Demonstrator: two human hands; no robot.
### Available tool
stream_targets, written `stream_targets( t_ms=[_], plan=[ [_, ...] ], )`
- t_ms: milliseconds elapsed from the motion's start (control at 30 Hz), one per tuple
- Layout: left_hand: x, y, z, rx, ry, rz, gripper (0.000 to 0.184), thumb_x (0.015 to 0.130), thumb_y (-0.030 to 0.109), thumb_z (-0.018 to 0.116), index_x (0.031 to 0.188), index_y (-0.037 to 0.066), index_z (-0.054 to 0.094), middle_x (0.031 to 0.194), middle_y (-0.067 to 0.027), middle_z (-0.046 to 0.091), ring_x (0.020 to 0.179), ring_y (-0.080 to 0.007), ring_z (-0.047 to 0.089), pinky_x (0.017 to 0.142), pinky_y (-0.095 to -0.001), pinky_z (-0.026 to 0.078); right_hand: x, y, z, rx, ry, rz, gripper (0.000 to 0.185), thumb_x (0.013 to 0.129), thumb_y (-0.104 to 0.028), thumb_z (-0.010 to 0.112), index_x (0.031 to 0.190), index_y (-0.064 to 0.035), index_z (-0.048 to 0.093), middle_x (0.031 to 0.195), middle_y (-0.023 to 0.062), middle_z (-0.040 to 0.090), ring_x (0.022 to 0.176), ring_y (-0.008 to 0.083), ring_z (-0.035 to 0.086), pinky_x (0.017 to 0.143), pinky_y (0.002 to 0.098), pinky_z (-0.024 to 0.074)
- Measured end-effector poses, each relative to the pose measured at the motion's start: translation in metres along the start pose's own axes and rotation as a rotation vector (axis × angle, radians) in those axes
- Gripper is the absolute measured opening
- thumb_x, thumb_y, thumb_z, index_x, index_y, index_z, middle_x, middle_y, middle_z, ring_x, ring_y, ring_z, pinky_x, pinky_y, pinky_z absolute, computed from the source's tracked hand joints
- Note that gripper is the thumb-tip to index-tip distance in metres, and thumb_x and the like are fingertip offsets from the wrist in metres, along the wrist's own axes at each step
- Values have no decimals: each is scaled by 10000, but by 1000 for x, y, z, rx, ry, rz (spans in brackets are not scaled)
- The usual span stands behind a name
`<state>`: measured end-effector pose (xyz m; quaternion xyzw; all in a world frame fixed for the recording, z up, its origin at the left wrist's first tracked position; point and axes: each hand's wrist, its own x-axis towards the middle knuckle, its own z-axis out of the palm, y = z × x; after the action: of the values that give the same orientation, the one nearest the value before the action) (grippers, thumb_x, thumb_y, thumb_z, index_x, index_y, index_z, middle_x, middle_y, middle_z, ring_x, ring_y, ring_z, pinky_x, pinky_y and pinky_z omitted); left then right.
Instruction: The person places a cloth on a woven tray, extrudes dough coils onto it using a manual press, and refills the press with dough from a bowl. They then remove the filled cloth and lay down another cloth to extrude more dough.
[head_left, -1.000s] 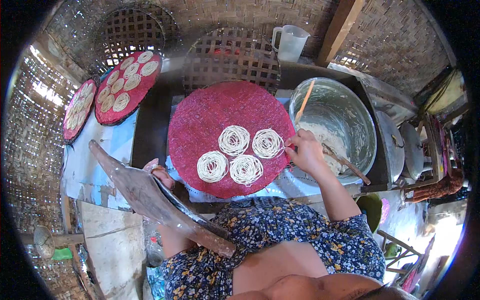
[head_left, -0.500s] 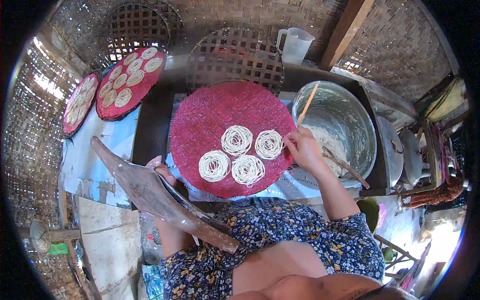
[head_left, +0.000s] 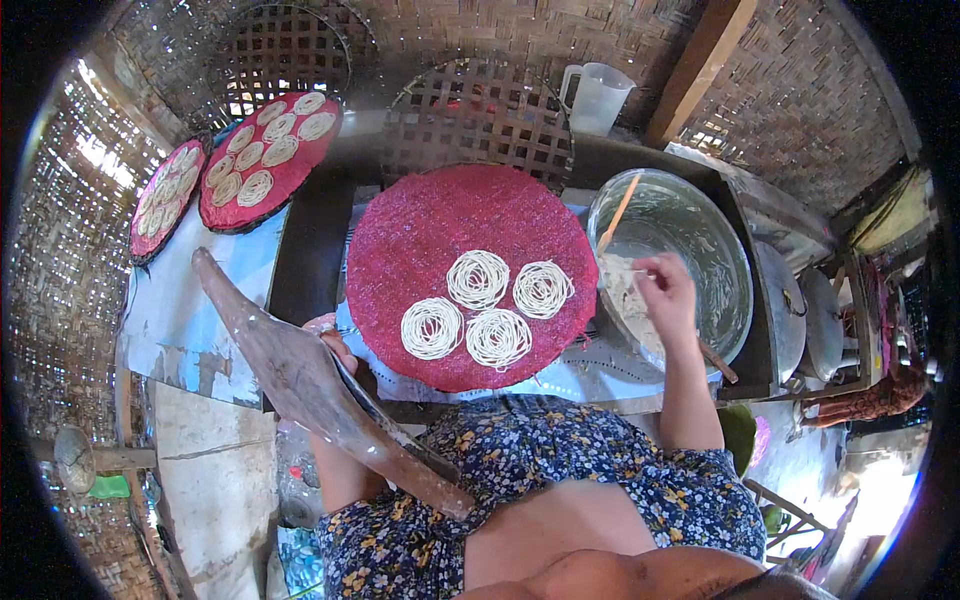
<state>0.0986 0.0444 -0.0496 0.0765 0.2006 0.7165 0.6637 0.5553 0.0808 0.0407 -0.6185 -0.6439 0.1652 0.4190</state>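
A long, curved wooden tool [head_left: 290, 380], worn and hollowed in the middle, slants across my front at the left. Behind its middle is my left hand [head_left: 335, 345], closed on it; part of the hand is hidden by the wood. My right hand [head_left: 668, 295] is raised over the front of the metal basin [head_left: 738, 255], its fingers curled together. Whatever lies between those fingertips is too small to make out. Pale dough [head_left: 625, 295] sits in the basin. Several coils of thin white strands [head_left: 478, 279] lie on the round red cloth-covered tray [head_left: 440, 220] before me.
An orange stick [head_left: 620, 210] leans inside the basin, and a wooden stick [head_left: 718, 364] crosses its front rim. Two red trays [head_left: 228, 212] of coils stand at the left. Behind are a woven basket [head_left: 480, 120] and a plastic jug [head_left: 600, 98]. Metal lids [head_left: 779, 300] stand at the right.
My right hand has moved right from the tray's edge to above the basin, rising away from the coil. The left hand and wooden tool have barely shifted.
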Motion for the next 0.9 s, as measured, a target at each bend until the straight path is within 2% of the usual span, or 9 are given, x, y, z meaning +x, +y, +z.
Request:
stream_targets(
  t_ms=[167,267,333,433,500,600,700,767,900],
  plan=[
    [-15,-5,21,573,167,202,386,835,263,557,1087,-25,504,647,-77,540,530,-185,517,511,-335,475,-19,88,-30,-387,-103,115,159,724,-134,609,855,-54,647,852,96,577,751,253,561,640,379,454],
    [-35,-22,58,579,-95,114,368,830,259,568,1066,-16,505,802,-62,561,690,-162,551,650,-306,495,-43,106,-43,-1031,-543,202,208,723,-150,609,904,-51,637,936,162,564,885,314,549,709,405,463],
    [-40,-45,88,403,-59,83,309,800,192,607,1029,0,532,905,-96,594,794,-194,595,751,-326,512,-34,104,-53,-852,-439,115,233,727,-141,602,940,-49,627,973,189,546,930,340,526,757,412,458],
    [-49,-76,150,1662,-270,474,377,618,283,731,880,38,615,787,-101,643,740,-228,637,684,-367,499,-19,44,-63,-457,-261,-100,376,744,-171,617,1088,-25,572,1040,200,534,965,352,521,844,375,435],
    [-50,-115,193,2029,-342,618,347,603,377,680,711,53,621,650,-172,605,647,-335,611,617,-413,497,-9,-13,-63,-98,-224,-227,466,761,-207,624,1170,-12,516,1080,201,526,987,329,528,873,358,418],
    [-48,-171,222,2072,-631,915,163,621,206,602,646,47,576,561,-148,569,554,-309,595,538,-424,475,1,-70,-60,142,-194,-503,587,760,-232,637,1262,-13,425,1119,199,513,1015,301,529,895,349,404],
    [-48,-208,231,2108,-791,955,123,621,166,588,672,54,588,570,-143,571,558,-303,597,531,-430,471,-1,-112,-63,-30,29,-517,548,704,-190,656,1156,40,451,1030,191,525,943,340,524,846,405,413],
    [-39,-217,231,2007,-922,802,106,631,153,578,695,72,601,629,-152,598,617,-299,615,551,-426,484,-12,-117,-70,-124,190,-847,480,629,-95,665,1044,62,481,981,215,524,874,387,520,773,435,433],
    [-58,-209,248,2140,-1104,578,105,636,134,570,717,80,610,690,-148,625,682,-288,632,592,-409,499,-42,-111,-104,-156,-181,-1057,471,605,-55,680,1004,4,436,822,133,546,719,290,557,682,373,458]
  ],
)
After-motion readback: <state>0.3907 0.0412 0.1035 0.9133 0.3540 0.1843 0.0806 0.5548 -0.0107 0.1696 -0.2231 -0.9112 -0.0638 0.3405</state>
